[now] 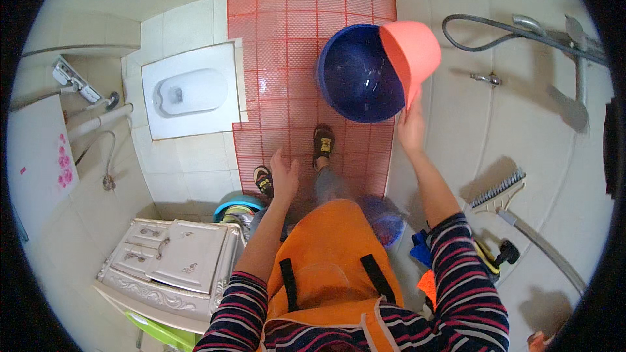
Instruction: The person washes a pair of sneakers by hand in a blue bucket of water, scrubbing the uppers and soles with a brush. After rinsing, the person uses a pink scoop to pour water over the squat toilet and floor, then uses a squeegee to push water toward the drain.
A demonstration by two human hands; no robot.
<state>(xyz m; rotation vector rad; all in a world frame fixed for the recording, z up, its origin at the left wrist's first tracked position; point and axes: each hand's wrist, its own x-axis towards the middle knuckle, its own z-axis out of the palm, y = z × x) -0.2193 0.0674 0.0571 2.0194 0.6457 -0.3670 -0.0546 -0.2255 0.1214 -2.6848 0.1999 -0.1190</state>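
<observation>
My right hand (412,129) grips the handle of a pink plastic dipper (415,51). The dipper is tilted over the right rim of a large dark blue basin (359,73), which has shiny spots inside. My left hand (285,172) hangs above the floor near my shoes, its fingers apart and nothing in it. An orange apron (327,249) covers my front.
Red mesh matting (274,58) lies beside a white squat toilet (195,90). A carved cabinet (181,259) and a turquoise basin (239,200) stand lower left. On the right wall are a tap (486,78), a shower hose (455,44) and a brush (499,190). A smaller blue container (390,230) stands by my legs.
</observation>
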